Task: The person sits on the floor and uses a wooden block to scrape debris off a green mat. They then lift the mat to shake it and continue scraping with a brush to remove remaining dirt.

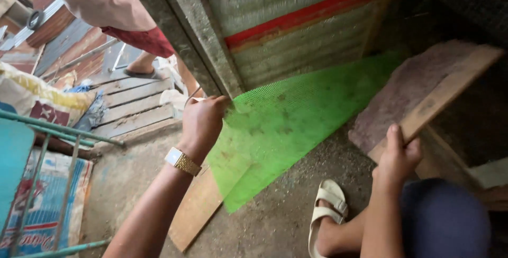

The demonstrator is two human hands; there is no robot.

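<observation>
Green mesh sheet (286, 120): bright plastic netting, lying slanted across the dirt floor (275, 226), its upper corner raised against the concrete post (203, 51), its far edge running along the foot of the corrugated wall (307, 35).
Left hand (202, 123): closed in a fist on the mesh's upper corner, beside the post; a thin loop of wire shows just above the knuckles. Gold wristwatch (182, 161) on that wrist.
Right hand (398, 155): fingers wrapped around the near end of a wooden board (439, 96), thumb up along its edge.
Wooden board: tilted, near end lifted, far end towards the dark right-hand corner; a rough brownish slab (402, 94) lies against it.
Plank (196, 210): flat on the floor, partly under the mesh's lower edge.
Handling note: in my judgement the mesh wants to be kept taut and flush at the post corner while it is held, with the board's weight kept steady so nothing shifts the sheet.
Containers: printed woven sacks (32, 99) at the left edge, bulging; contents not visible.
Other: teal metal frame (58, 184) at lower left; another person's sandalled foot (140, 67) on slatted planks beyond the post; wearer's own pale sandal (325, 210) near the mesh's lower point.
</observation>
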